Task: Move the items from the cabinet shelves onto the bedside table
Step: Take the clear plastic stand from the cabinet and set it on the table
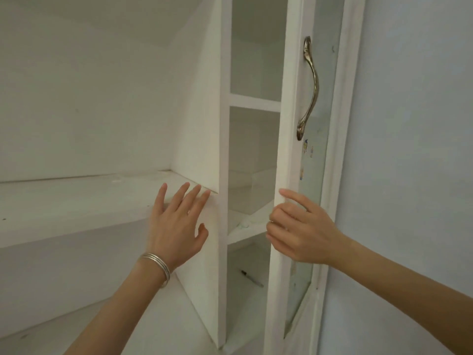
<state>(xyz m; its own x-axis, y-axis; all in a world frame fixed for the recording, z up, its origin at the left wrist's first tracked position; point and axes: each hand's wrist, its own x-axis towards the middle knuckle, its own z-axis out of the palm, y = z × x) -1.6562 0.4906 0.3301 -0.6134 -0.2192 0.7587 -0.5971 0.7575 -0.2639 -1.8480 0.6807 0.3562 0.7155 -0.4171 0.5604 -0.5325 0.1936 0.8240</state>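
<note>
Here the cabinet door edge is pinched by the right hand; the left hand is spread flat, empty. Below the grip, a pen lies shelved: judged light, stiff, best taken mid-barrel.

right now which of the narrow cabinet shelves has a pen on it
The lowest visible shelf, below both hands: a dark pen lies on it. The two shelves above show no pen.

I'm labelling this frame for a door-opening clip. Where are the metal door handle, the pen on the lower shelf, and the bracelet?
metal door handle (312,84): head view, mid-curve of the grip.
pen (251,278): head view, middle of its barrel.
bracelet (157,265): head view, bands on the left wrist.
</note>
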